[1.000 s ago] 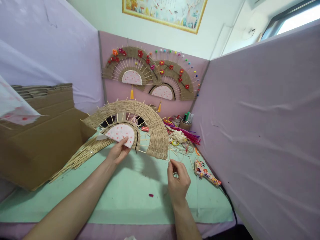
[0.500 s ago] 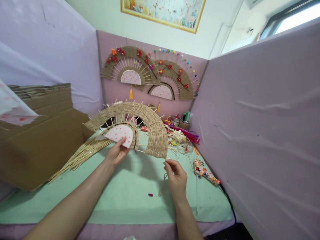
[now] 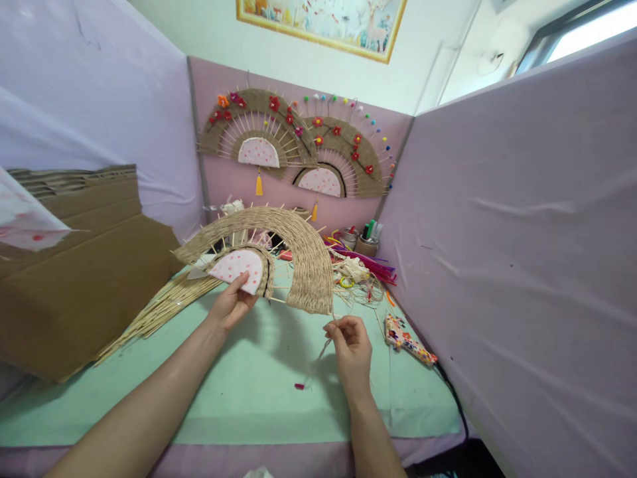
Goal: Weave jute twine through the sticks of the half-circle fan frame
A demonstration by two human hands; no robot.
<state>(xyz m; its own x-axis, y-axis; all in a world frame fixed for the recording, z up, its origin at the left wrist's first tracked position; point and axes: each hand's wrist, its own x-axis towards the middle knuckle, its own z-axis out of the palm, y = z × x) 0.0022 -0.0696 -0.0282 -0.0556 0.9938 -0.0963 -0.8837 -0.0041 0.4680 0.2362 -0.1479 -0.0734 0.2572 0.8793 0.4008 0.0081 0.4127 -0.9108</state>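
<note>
Twine-woven fan (image 3: 311, 272) is held right of the cardboard box (image 3: 74, 265), arch bulging upward, long axis sloping down away from the box. It looks tan and stick-ribbed, with a red-dotted white half-disc (image 3: 236, 267). Your left hand (image 3: 233, 305) grips that half-disc, thumb on top; your right hand (image 3: 352, 352), farther from the box, curls, pinching a thin strand (image 3: 324, 348).

Woven fan (image 3: 312, 272) in left hand (image 3: 233, 307), above table (image 3: 249, 411); cord (image 3: 325, 348) in right hand (image 3: 353, 345), by fan's right end. Left: cardboard box (image 3: 89, 285), stick bundle (image 3: 159, 309) alongside. Right: glue gun (image 3: 405, 342). Far: overlapping fans (image 3: 309, 143) on partition (image 3: 223, 176), framed picture (image 3: 323, 25) on wall (image 3: 204, 33) above.
</note>
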